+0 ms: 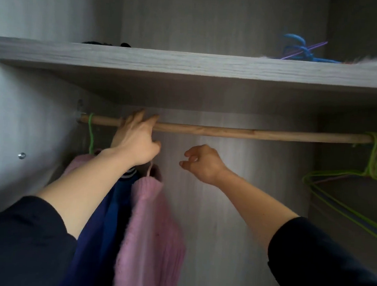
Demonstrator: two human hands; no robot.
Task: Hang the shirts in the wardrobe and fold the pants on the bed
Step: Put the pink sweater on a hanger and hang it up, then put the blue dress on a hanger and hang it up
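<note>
Pink shirt (151, 230) below wooden rail (229, 132), under left hand (138, 143); fingers (137, 116) stretched onto rail, grip unclear; right hand (204, 164) loosely curled, empty; shelf (189, 62) above rail.

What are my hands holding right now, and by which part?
The right hand holds nothing. The left hand has its fingers on the wooden rod. Whether it also grips the pink hanger under it cannot be told.

Dim, soft, slightly blurred interior
</note>
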